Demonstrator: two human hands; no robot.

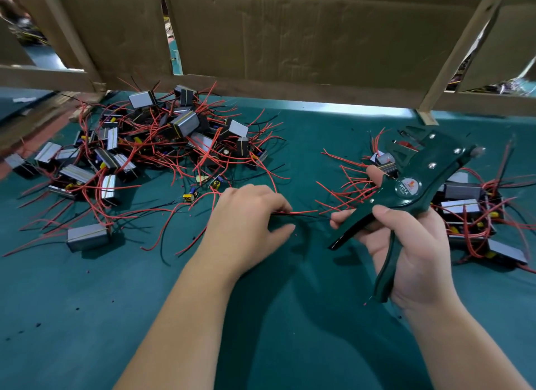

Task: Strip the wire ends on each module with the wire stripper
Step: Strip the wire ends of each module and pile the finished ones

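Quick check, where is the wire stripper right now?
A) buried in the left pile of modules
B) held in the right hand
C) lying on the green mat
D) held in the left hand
B: the right hand grips the wire stripper by its handles, lifted off the mat, while the left hand pinches a red and a black wire.

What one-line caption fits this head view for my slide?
Left hand pinches red and black wires while right hand grips the wire stripper above a green mat.
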